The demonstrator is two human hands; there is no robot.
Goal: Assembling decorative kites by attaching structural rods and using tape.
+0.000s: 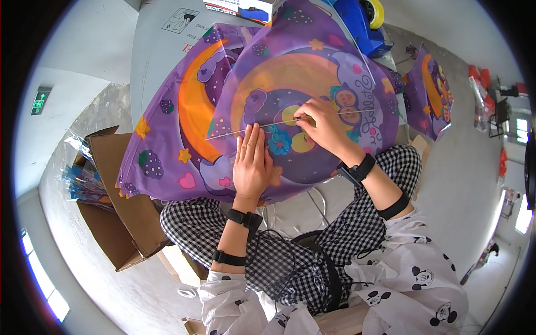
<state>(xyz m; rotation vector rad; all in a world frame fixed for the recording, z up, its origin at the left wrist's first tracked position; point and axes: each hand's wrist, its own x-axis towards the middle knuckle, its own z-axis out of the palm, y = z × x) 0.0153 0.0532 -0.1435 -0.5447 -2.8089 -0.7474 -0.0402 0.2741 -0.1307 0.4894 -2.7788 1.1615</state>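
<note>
A purple sheet printed with an orange moon, stars and fruit lies in front of me, partly over my lap, with layers overlapping. It looks like kite fabric. Across it runs a thin white rod. My left hand rests flat on the sheet, fingers stretched and held together, their tips at the rod. To its right, my right hand pinches at the rod with thumb and forefinger; a small dark bit shows at the fingertips, too small to name.
A blue tape dispenser with a yellow roll stands at the far right of the grey table. Behind the sheet sits a printed box. An open cardboard box is at my left. Another purple printed sheet hangs at the right.
</note>
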